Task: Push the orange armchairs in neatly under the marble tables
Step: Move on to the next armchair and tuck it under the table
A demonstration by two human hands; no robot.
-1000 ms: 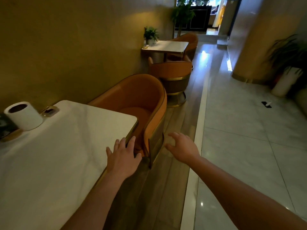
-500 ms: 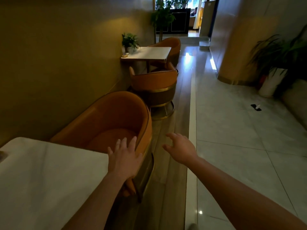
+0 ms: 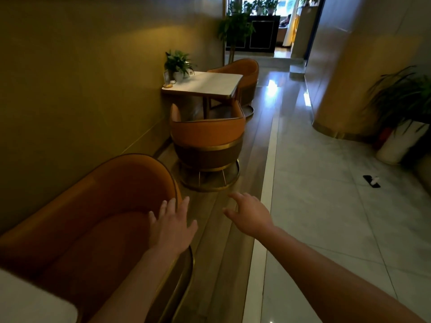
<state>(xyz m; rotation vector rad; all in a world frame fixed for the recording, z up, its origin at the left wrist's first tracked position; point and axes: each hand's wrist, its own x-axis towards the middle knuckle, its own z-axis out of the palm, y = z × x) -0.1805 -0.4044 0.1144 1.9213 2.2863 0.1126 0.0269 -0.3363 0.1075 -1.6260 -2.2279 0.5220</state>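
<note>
The nearest orange armchair (image 3: 77, 229) fills the lower left of the frame, its seat facing the white marble tabletop (image 3: 30, 304) whose corner shows at the bottom left edge. The left hand (image 3: 171, 226) hovers flat and open over the chair's right arm rim, fingers spread, gripping nothing; whether the palm touches the rim I cannot tell. The right hand (image 3: 250, 214) hangs open over the wooden floor strip just right of it, also empty.

To my eye this chair is close to its table, and the one needing attention is the second orange armchair (image 3: 206, 138) at frame centre, which stands back from the far marble table (image 3: 210, 86). Doing it well would mean taking the curved back with both hands, one on each side, and sliding it straight so the round gold base (image 3: 210, 180) does not twist or scrape. A third armchair (image 3: 242, 71) sits beyond that table, a potted plant (image 3: 178, 64) on its wall side.

No brand, label or writing is legible anywhere.
</note>
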